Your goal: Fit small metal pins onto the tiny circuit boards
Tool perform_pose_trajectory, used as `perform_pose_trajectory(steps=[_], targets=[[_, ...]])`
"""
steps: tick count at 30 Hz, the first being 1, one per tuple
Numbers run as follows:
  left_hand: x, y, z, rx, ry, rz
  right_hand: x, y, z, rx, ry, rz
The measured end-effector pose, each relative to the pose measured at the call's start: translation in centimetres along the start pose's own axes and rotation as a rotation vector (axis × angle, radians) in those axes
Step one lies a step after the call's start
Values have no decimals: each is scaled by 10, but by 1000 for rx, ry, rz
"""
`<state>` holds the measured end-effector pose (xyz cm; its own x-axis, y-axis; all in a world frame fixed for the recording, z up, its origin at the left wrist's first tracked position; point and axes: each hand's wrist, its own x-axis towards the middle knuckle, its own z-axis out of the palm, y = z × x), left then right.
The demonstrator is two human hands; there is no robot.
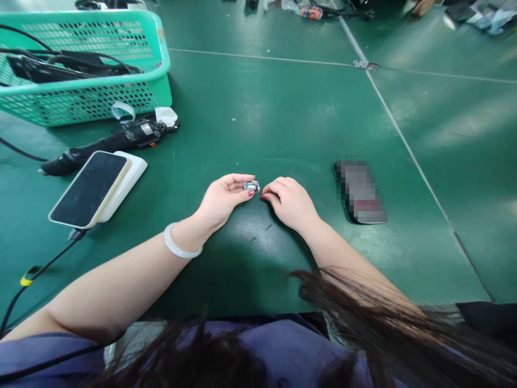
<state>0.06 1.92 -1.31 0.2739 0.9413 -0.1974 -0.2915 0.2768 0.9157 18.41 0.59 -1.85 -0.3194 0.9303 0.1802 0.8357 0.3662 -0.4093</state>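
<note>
Pinching a small component [251, 186] between thumb and fingers, a worker's left hand [218, 200] meets the right hand [291, 202] over a green desk [258, 118], in the view from the head camera. The component sits to the right of the mint-green basket [163, 81] and nearer the worker. The left grip is closed on it; the right grip is drawn together just beside it, though whether those fingertips hold anything cannot be told. A pale bangle [180, 245] circles the left wrist.

Black cables [72, 67] lie inside the basket. Directly in front of the basket, on the worker's side, rests a black corded tool [133, 134] with a small orange part. Nearer the worker than both, a phone [89, 188] lies face up, tilted on a white block [135, 170], a dark cable [52, 264] with a yellow band [26, 281] running from its lower end. Well to the right of the basket, past the right hand, lies a dark object [361, 191], its surface blurred. Far right of the basket, pale seams [398, 126] cross the desk.
</note>
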Motion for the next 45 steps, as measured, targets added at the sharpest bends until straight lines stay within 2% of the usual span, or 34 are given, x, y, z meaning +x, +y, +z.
perform_pose_trajectory(steps=[6,12,20,23,27,31,35,41,45], targets=[[-1,2,1,8,8,-7,0,0,3,-3,6,-3],[-2,3,2,33,4,-22,-6,10,-9,82,44,119],[-3,4,5,140,-8,-42,-3,11,-6,-65,7,74],[-4,5,6,219,-27,-51,-4,7,-8,-57,81,55],[-6,6,7,317,-40,-62,-8,-8,-14,28,271,-17],[-8,6,7,390,-59,-42,-8,-24,-13,34,255,-100],[-8,7,8,442,-58,-34,-7,-28,-9,9,234,-127],[-8,9,9,429,-61,-68,-8,-22,-14,84,313,-47],[-8,8,9,408,-53,-73,-11,-22,-19,145,286,3]])
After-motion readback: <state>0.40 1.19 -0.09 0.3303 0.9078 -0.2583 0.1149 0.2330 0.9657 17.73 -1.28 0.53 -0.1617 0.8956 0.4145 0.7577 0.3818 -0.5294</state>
